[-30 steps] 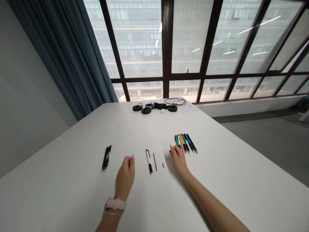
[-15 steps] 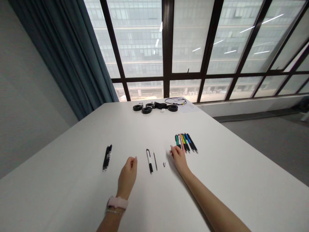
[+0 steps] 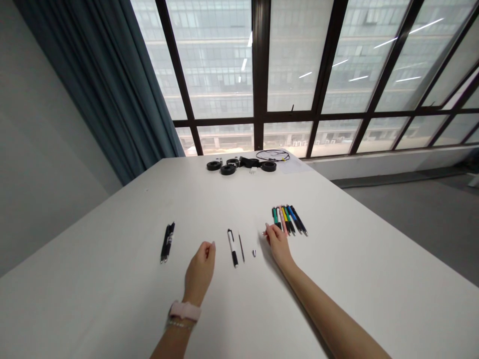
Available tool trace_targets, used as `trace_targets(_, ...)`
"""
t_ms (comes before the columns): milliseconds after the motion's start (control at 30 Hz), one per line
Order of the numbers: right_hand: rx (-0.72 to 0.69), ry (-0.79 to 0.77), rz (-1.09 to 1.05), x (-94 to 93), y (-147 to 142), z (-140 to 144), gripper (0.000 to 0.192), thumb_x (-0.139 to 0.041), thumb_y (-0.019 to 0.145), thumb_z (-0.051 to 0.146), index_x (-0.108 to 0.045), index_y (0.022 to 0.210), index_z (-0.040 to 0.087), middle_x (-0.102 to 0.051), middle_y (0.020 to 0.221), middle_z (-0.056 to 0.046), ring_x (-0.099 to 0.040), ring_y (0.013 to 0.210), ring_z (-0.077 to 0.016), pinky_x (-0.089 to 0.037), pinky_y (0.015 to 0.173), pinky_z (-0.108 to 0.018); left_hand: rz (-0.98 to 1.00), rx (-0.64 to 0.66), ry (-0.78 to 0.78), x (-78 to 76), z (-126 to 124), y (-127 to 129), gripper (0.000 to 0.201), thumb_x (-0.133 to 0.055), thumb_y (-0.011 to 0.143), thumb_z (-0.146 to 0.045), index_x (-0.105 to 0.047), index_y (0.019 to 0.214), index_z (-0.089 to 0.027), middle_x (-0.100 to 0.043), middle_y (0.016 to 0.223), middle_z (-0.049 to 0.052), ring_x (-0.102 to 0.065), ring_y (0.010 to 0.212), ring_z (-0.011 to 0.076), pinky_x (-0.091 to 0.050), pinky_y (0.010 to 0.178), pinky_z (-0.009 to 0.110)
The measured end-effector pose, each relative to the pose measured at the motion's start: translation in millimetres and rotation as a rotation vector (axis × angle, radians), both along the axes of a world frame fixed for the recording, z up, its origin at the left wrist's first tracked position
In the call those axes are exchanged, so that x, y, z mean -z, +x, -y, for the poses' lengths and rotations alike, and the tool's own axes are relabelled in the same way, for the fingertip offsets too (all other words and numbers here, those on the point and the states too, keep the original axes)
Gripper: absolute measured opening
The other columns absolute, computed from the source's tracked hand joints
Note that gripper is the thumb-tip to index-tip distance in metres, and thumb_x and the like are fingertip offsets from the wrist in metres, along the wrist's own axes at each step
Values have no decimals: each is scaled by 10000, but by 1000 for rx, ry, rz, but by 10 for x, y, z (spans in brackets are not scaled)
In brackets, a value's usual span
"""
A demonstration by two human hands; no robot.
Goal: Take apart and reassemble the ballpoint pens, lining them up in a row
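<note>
A white-and-black pen barrel (image 3: 232,248) lies on the white table (image 3: 112,279), with a thin dark refill (image 3: 241,248) and a small metal tip (image 3: 253,253) just right of it. My left hand (image 3: 201,271) hovers loosely curled a little left of the barrel, and nothing shows in it. My right hand (image 3: 277,245) rests on the table, its fingertips together beside the near ends of a row of coloured pens (image 3: 288,220). Something tiny may sit at those fingertips; I cannot tell. Two black pens (image 3: 167,242) lie further left.
At the table's far edge lie black tape rolls (image 3: 226,169), a coiled black cable (image 3: 271,155) and a sheet of paper (image 3: 295,167). Large windows and a dark blue curtain (image 3: 112,99) stand behind. Grey floor (image 3: 411,209) drops away on the right.
My left hand has drifted slightly right, closer to the pen barrel. My right hand has stayed by the coloured pens.
</note>
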State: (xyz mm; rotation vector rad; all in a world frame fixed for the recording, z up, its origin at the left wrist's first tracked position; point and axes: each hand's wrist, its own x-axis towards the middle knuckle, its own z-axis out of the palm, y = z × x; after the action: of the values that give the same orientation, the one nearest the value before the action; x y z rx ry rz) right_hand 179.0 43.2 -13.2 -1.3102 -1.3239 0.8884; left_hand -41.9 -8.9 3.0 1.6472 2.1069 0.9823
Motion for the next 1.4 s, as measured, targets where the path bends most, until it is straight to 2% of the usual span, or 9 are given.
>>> trace_targets(200, 6, 26, 47, -30, -42, 62, 402, -339, 908, 522, -560, 780, 212, -494, 592, 20, -496, 571, -158, -367, 542, -253, -6, 47, -68, -56, 26, 46, 339, -358, 878, -492, -484, 702, -232, -587, 632, -29, -552, 595, 156, -330, 553, 240)
trace_targets(367, -10, 16, 61, -51, -46, 79, 431, -315, 923, 522, -585, 805, 206, -470, 542, 33, -496, 519, -149, -363, 532, -251, -22, 53, -65, -58, 31, 60, 342, -362, 880, -481, -530, 731, -224, -608, 654, -16, -563, 610, 158, -349, 554, 244)
trace_targets(467, 3, 17, 110, -68, -47, 90, 420, -327, 923, 519, -581, 816, 202, -481, 544, 36, -499, 513, -147, -347, 519, -246, -28, 60, -13, -37, 36, 79, 330, -371, 886, -460, -579, 982, -223, -610, 736, -10, -561, 623, 151, -380, 572, 250)
trace_targets(533, 28, 15, 211, -86, -52, 109, 389, -342, 925, 502, -577, 840, 204, -515, 574, 32, -507, 529, -147, -326, 521, -243, -35, 89, 34, -35, 50, 106, 393, -370, 895, -441, -511, 1194, -229, -601, 799, -8, -556, 628, 140, -403, 594, 251)
trace_targets(600, 46, 28, 352, -111, -65, 136, 356, -342, 939, 461, -580, 876, 203, -561, 621, 19, -524, 568, -153, -310, 536, -246, -70, 137, 58, -45, 71, 141, 424, -365, 905, -420, -460, 1278, -243, -586, 824, -10, -549, 630, 132, -416, 614, 251)
trace_targets(800, -22, 317, 714, -165, -192, 231, 230, -407, 943, 269, -585, 1026, 150, -647, 822, -65, -557, 783, -204, -354, 716, -304, -300, 314, 88, -65, 102, 229, 365, -338, 934, -365, -542, 1210, -241, -579, 811, 5, -577, 728, 152, -419, 669, 260)
trace_targets(933, -121, 472, 893, -168, -364, 303, 221, -457, 895, 145, -557, 1092, 151, -648, 949, -84, -536, 840, -223, -349, 742, -332, -436, 344, 89, -62, 93, 257, 331, -338, 941, -327, -595, 1129, -233, -595, 821, 19, -585, 746, 163, -410, 698, 275)
trace_targets(1133, -219, 465, 1072, -177, -519, 362, 285, -482, 881, 123, -522, 1163, 124, -653, 894, -93, -527, 807, -233, -341, 723, -350, -492, 326, 68, -66, 77, 262, 294, -347, 936, -290, -621, 1012, -214, -617, 836, 33, -597, 752, 170, -404, 697, 278)
trace_targets(1400, -278, 396, 1071, -256, -513, 415, 363, -547, 844, 261, -507, 1177, 124, -654, 911, -103, -520, 846, -252, -318, 756, -361, -481, 301, 91, -22, 58, 230, 264, -359, 930, -293, -597, 981, -190, -637, 852, 39, -606, 761, 179, -405, 699, 291)
